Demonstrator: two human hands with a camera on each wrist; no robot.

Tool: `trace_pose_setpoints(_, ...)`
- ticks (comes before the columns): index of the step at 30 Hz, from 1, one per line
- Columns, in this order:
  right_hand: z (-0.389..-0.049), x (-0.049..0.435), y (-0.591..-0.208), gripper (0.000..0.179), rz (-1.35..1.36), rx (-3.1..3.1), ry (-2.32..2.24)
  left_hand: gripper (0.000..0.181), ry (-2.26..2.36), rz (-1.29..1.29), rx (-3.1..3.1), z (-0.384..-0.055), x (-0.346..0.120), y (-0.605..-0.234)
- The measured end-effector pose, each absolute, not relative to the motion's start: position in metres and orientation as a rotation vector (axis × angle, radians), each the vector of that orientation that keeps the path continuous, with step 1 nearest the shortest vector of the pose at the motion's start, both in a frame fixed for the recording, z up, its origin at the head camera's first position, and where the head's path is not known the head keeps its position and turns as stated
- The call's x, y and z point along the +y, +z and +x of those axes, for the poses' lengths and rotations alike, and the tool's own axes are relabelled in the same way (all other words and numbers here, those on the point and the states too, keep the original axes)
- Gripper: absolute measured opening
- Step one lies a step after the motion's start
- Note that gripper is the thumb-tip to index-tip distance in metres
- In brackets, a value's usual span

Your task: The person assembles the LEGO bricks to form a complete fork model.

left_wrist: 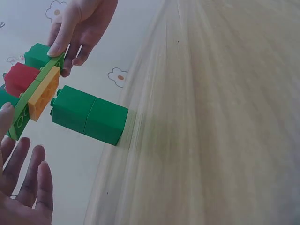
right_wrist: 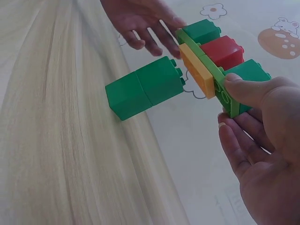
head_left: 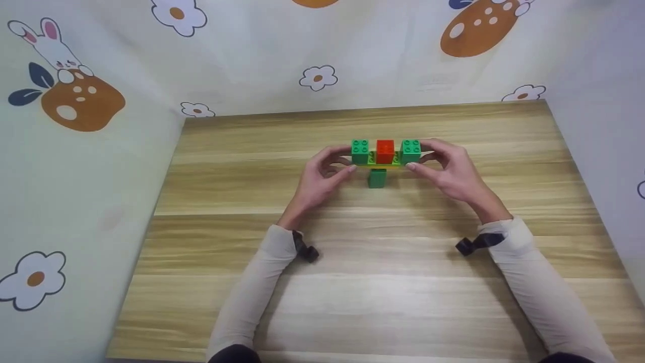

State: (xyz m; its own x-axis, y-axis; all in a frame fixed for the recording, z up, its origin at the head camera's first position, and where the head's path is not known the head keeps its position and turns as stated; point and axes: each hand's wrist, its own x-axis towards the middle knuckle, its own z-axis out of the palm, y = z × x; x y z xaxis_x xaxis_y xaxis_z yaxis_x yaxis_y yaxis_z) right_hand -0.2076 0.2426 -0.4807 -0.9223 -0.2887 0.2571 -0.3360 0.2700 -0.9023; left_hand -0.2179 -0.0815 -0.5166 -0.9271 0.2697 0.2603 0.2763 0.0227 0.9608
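Between my two hands is a building-block assembly: a light green strip (right_wrist: 202, 55) carrying two green blocks with a red block (head_left: 385, 151) between them, and an orange block (right_wrist: 197, 70) under its middle. My left hand (head_left: 322, 175) holds the left end, thumb in front and fingers behind. The opposite end is gripped the same way by my right hand (head_left: 457, 172). Below the orange block, a stack of two green blocks (left_wrist: 89, 115) stands upright on the table, studs up. A narrow gap shows between the stack's studs and the orange block in both wrist views.
The wood-grain table (head_left: 373, 302) extends around the hands and forearms. Pale curtains or sheets (head_left: 252, 65) printed with flowers, rabbits and fruit border its back and sides. A black camera strap (head_left: 305, 247) is on the left wrist, another (head_left: 478, 244) on the right.
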Motion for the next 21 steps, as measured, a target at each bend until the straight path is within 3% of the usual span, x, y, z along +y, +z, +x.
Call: trace_pose_setpoints(21,-0.2070,0.2367,-0.4891,0.047,0.562,-2.527,1.775,0.037,-2.059,-0.593,-2.295,-0.2188,-0.0915,-0.5249)
